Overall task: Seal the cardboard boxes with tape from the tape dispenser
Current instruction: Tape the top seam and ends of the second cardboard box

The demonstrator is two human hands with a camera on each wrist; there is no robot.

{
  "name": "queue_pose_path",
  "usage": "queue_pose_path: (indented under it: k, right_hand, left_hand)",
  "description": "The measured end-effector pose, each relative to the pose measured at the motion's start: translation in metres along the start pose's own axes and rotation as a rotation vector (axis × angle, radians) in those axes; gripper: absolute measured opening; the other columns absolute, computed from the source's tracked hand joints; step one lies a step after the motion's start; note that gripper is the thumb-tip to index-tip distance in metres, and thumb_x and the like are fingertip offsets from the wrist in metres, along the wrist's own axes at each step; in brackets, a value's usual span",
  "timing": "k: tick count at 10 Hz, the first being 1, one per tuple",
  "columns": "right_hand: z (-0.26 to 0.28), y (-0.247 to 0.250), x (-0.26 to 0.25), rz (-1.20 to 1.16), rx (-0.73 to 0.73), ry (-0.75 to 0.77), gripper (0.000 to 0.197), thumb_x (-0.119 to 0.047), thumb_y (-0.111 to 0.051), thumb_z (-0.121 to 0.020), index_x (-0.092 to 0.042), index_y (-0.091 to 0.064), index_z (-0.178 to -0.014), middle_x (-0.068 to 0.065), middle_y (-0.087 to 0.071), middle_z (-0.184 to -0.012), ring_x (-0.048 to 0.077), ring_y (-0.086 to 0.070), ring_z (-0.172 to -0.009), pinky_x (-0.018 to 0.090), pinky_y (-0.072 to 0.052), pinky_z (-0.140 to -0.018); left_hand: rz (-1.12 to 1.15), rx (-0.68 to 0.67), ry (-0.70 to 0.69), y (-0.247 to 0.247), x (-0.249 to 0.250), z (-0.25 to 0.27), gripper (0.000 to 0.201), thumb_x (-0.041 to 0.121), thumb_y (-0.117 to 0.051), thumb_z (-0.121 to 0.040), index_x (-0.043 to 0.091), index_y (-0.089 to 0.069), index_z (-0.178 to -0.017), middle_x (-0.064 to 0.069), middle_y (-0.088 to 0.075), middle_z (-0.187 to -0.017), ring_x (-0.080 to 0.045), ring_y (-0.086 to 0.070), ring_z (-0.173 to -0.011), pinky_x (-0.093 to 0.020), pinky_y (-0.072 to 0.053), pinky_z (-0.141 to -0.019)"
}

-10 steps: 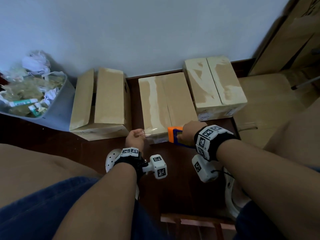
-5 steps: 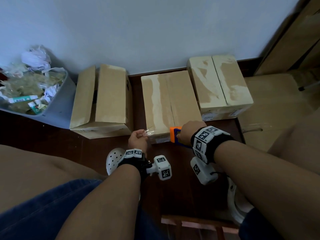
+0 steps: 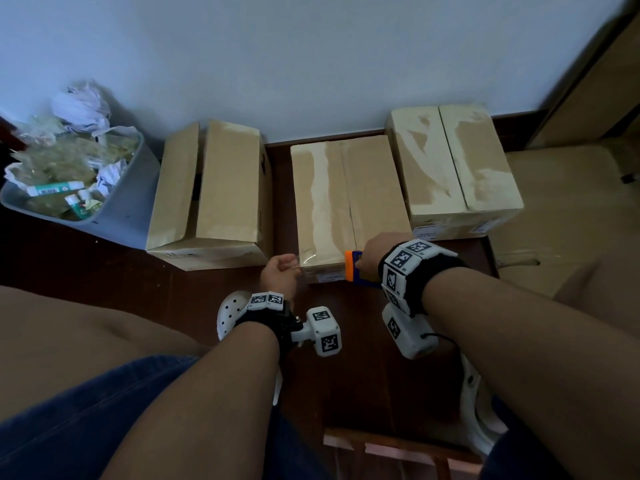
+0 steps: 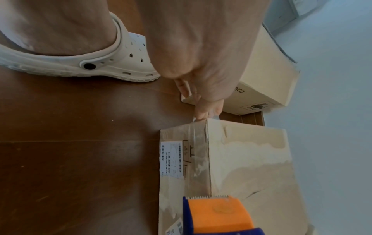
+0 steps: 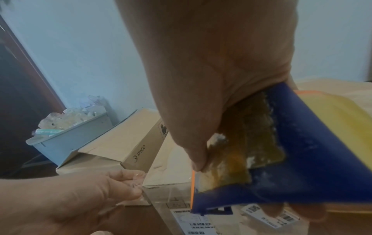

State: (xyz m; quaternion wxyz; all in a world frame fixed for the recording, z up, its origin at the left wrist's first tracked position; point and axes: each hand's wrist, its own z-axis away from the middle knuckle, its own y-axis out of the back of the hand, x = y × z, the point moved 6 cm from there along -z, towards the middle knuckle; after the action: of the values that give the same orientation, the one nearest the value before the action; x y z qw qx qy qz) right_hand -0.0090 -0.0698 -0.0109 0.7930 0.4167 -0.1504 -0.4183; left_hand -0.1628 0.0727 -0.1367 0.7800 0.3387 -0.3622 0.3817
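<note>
Three cardboard boxes [image 3: 349,199]; one tape dispenser [image 3: 354,266] in right-hand fingers [image 5: 198,152], left fingers [image 4: 203,109] pinching tape [image 5: 138,179].

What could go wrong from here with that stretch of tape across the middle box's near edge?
The clear tape pinched by the left hand spans free air to the tape dispenser in the right hand; it may twist or stick to itself. It runs along the middle box front edge, so it could miss the top seam. The left box flaps gape.

The right hand [image 3: 375,252] hides most of the tape dispenser [image 3: 351,270].
</note>
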Motion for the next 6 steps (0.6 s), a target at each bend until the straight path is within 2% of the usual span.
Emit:
queue_pose_path:
  k: [1,2,3,4,5,6]
  right_hand:
    - [-0.0006,-0.0003,-0.0002,-0.014,0.009,0.008,0.039,-0.038,-0.053,-0.091,-0.014,-0.063,-0.120,0.008,-0.060,-0.125,0.028,-0.056,-0.116,0.035,-0.044,-0.088]
    - [-0.0004,0.0000,-0.0009,-0.012,0.003,-0.001,0.040,-0.038,-0.053,-0.091,-0.013,-0.063,-0.120,0.009,-0.060,-0.125,0.029,-0.056,-0.116,0.036,-0.044,-0.089]
    - [0.0027,-0.0004,-0.0009,0.000,0.003,-0.005,0.040,-0.039,-0.051,-0.092,-0.014,-0.063,-0.120,0.008,-0.061,-0.125,0.027,-0.056,-0.116,0.034,-0.043,-0.087]
    - [0.0049,0.0022,-0.0041,0.015,0.007,0.016,0.040,-0.040,-0.051,-0.092,-0.015,-0.062,-0.121,0.007,-0.060,-0.126,0.026,-0.056,-0.117,0.033,-0.042,-0.086]
    - [0.0059,0.0028,-0.0056,-0.010,-0.006,-0.009,0.040,-0.039,-0.053,-0.091,-0.015,-0.062,-0.122,0.007,-0.060,-0.126,0.027,-0.056,-0.117,0.033,-0.041,-0.084]
    - [0.0085,0.0045,-0.0076,-0.024,-0.014,-0.029,0.041,-0.038,-0.053,-0.091,-0.014,-0.062,-0.123,0.008,-0.059,-0.128,0.027,-0.055,-0.119,0.034,-0.042,-0.087]
  left_hand:
    - [-0.063,-0.035,-0.032,0.0003,0.0026,-0.0031,0.031,-0.006,-0.063,-0.080,0.024,-0.063,-0.085,0.004,-0.065,-0.088,-0.017,-0.062,-0.090,-0.028,-0.050,-0.085]
    - [-0.135,-0.058,-0.049,0.0018,0.0044,-0.0049,0.025,-0.001,-0.064,-0.080,0.023,-0.065,-0.086,0.005,-0.065,-0.088,-0.017,-0.063,-0.091,-0.028,-0.050,-0.085]
    - [-0.181,-0.063,-0.060,0.0044,0.0010,-0.0088,0.025,0.006,-0.069,-0.076,0.030,-0.067,-0.084,-0.002,-0.063,-0.107,-0.018,-0.061,-0.098,-0.035,-0.051,-0.092]
    - [-0.108,-0.128,0.044,0.0075,0.0008,-0.0092,0.032,-0.001,-0.067,-0.079,0.030,-0.068,-0.084,-0.009,-0.061,-0.117,-0.027,-0.062,-0.104,-0.044,-0.054,-0.092]
    - [-0.016,-0.222,0.127,0.0079,0.0018,-0.0086,0.032,-0.007,-0.063,-0.082,0.024,-0.069,-0.088,-0.016,-0.066,-0.114,-0.033,-0.064,-0.104,-0.050,-0.052,-0.092]
    - [0.043,-0.254,0.191,0.0073,-0.0015,-0.0100,0.031,-0.007,-0.062,-0.084,0.021,-0.069,-0.095,-0.017,-0.067,-0.111,-0.032,-0.067,-0.097,-0.045,-0.056,-0.086]
